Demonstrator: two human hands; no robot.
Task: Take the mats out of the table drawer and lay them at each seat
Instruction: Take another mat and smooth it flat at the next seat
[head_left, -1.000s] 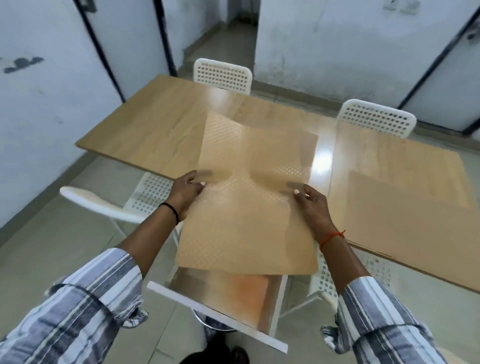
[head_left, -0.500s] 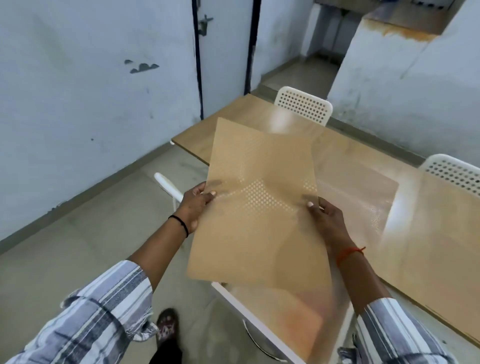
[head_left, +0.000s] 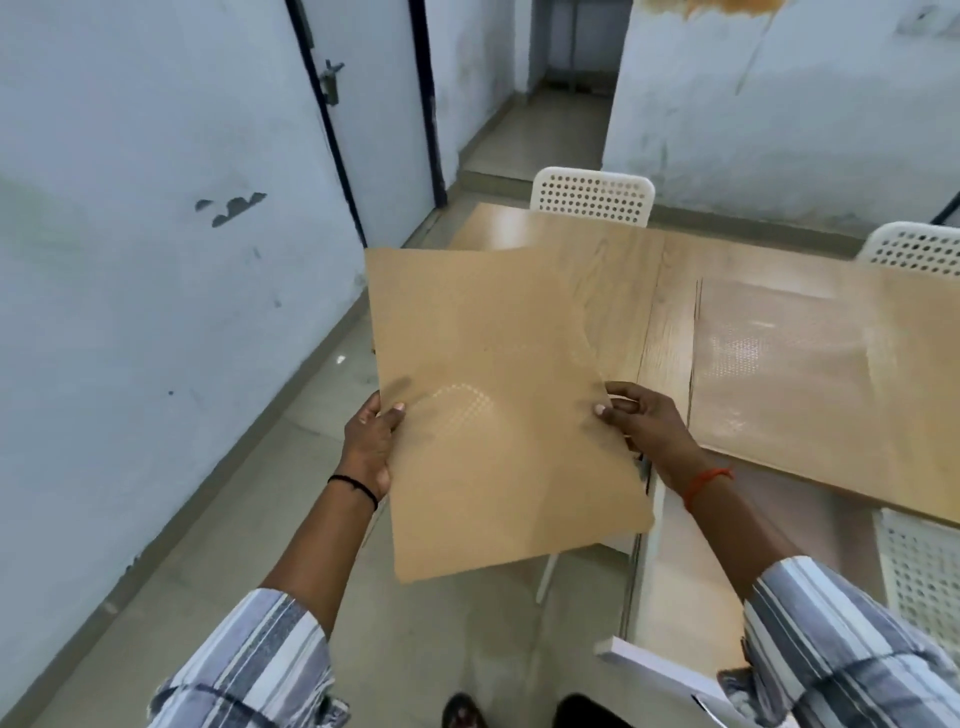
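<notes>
Hands, left (head_left: 370, 436) and right (head_left: 641, 421), pinch opposite edges of one mat (head_left: 493, 395), keeping it flat for carrying; another mat (head_left: 789, 364) lies on counter (head_left: 623, 291), right.

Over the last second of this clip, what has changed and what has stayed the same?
The held mat has been carried left, off the table and out over the floor; the view has swung left too. The left hand and right hand still pinch its side edges. The laid mat stays flat on the table.
</notes>
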